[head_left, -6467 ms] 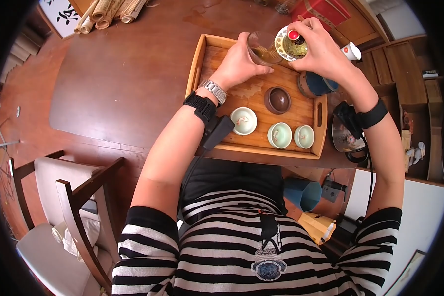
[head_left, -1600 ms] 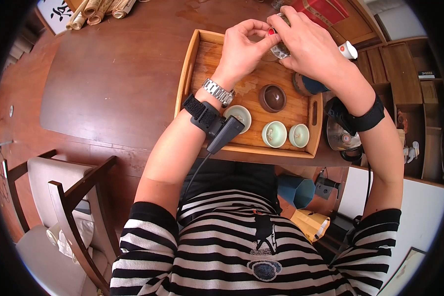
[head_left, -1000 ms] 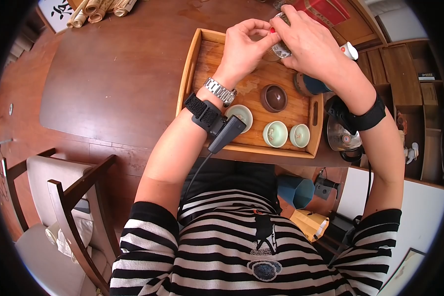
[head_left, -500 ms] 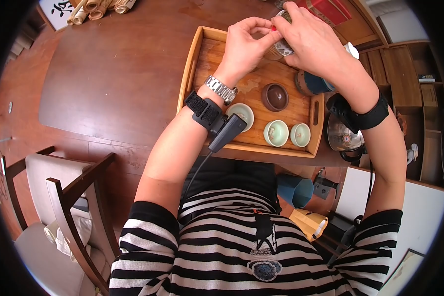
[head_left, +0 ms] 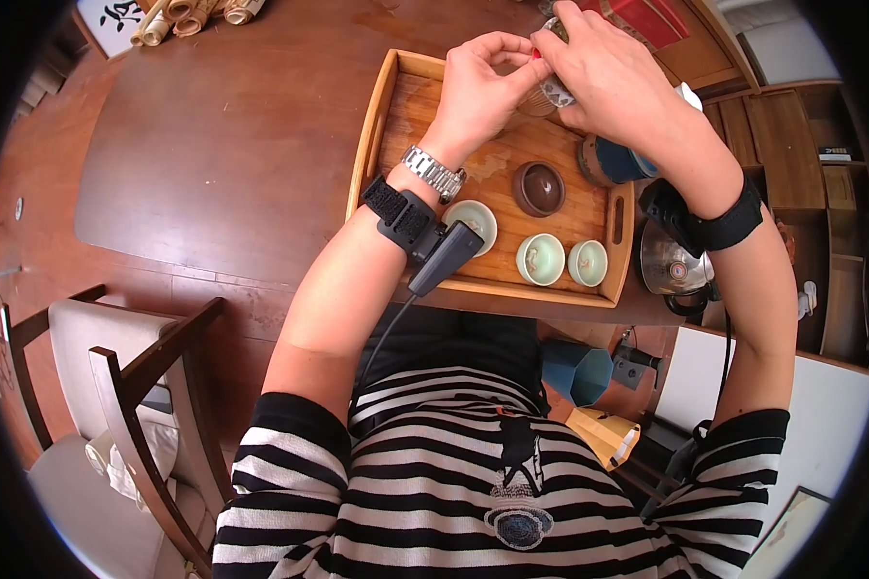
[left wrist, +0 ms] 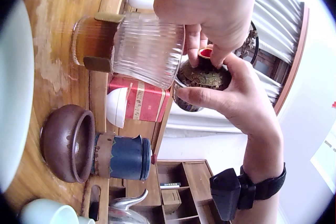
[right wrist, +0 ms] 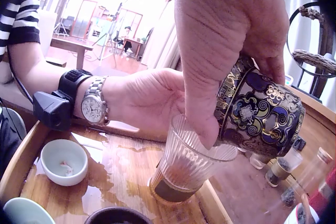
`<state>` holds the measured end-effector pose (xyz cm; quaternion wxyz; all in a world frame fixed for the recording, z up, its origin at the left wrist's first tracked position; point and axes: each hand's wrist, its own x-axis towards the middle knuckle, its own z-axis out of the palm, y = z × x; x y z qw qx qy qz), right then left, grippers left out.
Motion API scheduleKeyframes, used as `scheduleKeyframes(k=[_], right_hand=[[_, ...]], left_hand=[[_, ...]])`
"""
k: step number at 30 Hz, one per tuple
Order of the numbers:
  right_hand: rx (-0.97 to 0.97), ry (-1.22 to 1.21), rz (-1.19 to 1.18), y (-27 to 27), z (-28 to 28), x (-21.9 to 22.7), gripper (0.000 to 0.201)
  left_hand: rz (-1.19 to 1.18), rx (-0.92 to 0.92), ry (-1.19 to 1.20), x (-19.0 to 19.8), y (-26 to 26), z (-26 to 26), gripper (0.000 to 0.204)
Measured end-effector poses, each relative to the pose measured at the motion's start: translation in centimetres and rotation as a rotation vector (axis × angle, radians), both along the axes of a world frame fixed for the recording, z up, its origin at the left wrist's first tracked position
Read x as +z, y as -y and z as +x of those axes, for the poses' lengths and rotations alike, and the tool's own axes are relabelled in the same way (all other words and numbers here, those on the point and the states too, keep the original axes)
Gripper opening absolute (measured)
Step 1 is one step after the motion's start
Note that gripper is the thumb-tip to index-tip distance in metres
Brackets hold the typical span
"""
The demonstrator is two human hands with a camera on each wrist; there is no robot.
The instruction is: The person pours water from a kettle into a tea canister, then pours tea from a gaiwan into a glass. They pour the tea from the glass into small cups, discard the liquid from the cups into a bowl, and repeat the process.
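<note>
My right hand point(head_left: 613, 82) grips a dark, ornately patterned gaiwan point(right wrist: 265, 111) and holds it tipped on its side at the mouth of a ribbed glass pitcher point(right wrist: 184, 166). Close by, the fingers of my left hand point(head_left: 478, 87) pinch the red-topped knob point(left wrist: 205, 53) of the gaiwan's lid. Amber liquid point(left wrist: 94, 39) lies in the bottom of the pitcher, which stands on the wooden tray point(head_left: 365, 145). From the head view, my hands cover most of both vessels.
A brown bowl point(head_left: 538, 188) and pale green cups point(head_left: 541, 260) with small figures inside share the tray. A blue canister point(left wrist: 126, 157) stands at its right side, near a metal kettle point(head_left: 671, 261). Beyond are a red box point(head_left: 647, 21) and rolled mats point(head_left: 188, 19).
Several seconds ago my left hand held the pitcher beside the gaiwan; it has since let go and pinches the lid knob. The gaiwan has tipped over the pitcher. Over the last second both hands barely move.
</note>
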<state>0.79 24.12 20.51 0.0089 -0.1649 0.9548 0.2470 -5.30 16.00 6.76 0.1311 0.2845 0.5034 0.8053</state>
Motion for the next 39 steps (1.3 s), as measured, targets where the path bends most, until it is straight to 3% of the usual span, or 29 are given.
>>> scheduleKeyframes(k=[12, 24, 27, 33, 39], right_hand=[[0.014, -0.021, -0.011, 0.3, -0.2, 0.0, 0.033], [-0.053, 0.020, 0.123, 1.2, -0.6, -0.2, 0.037], [-0.077, 0.096, 0.155, 3.0, -0.1, 1.6, 0.036], [-0.027, 0.003, 0.189, 1.4, -0.7, -0.3, 0.034], [-0.045, 0.050, 0.173, 2.2, -0.4, 0.6, 0.034]], left_hand=[[0.015, 0.022, -0.005, -0.2, -0.1, -0.1, 0.022], [0.030, -0.012, 0.059, -0.4, 0.0, -0.1, 0.022], [0.025, 0.025, 0.012, -0.5, -0.1, -0.2, 0.022], [0.070, 0.018, 0.032, -0.6, -0.2, -0.2, 0.022], [0.059, 0.027, 0.037, -0.6, -0.2, -0.2, 0.023]])
